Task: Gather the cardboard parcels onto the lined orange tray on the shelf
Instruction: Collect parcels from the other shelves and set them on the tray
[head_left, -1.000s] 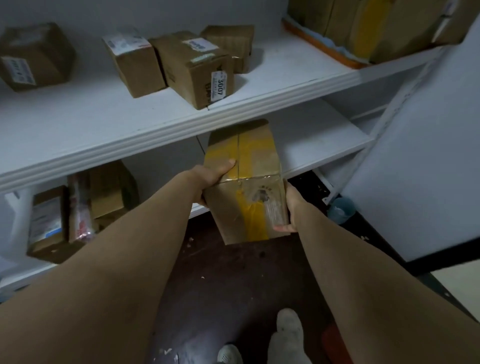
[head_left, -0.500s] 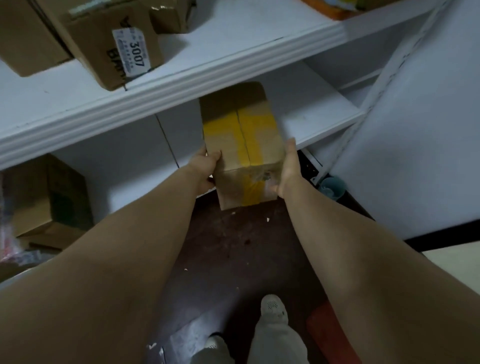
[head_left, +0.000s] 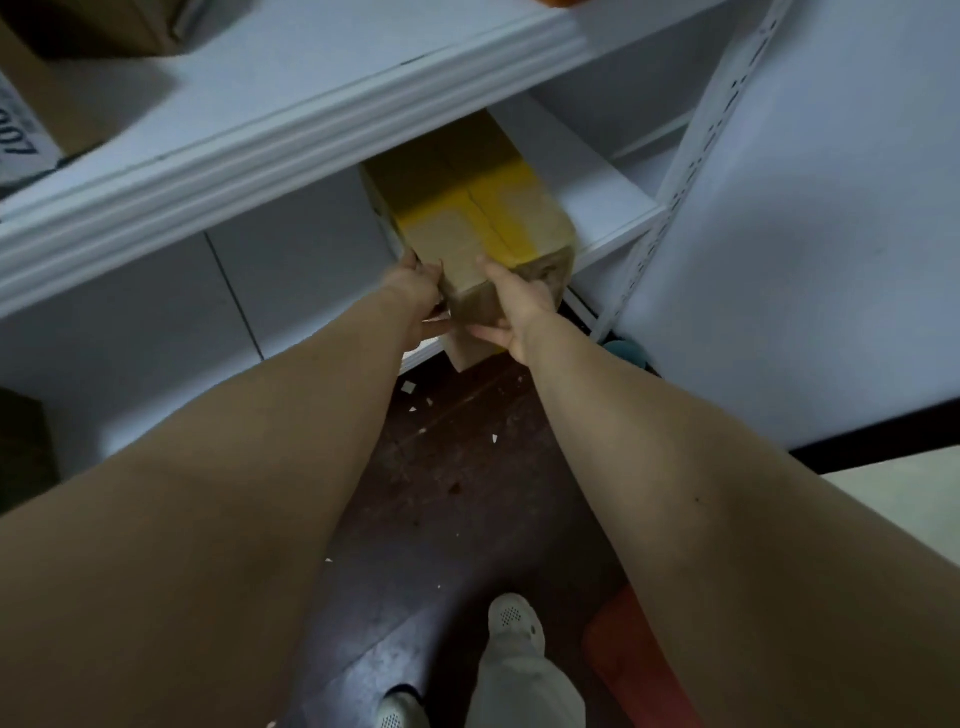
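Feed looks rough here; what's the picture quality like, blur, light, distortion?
Head view: dim, bluish light; motion blur smears the box label and shelf edge; the yellow-taped parcel, held by the left hand and right hand, is soft but legible; wide-angle lens stretches the forearms.

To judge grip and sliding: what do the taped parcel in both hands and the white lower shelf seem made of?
Parcel: brown cardboard, matte, scuffed at the near end, its seam covered with yellow tape that looks like plastic. Lower shelf: smooth white board with a squared edge, likely painted or laminated wood; the core does not show.
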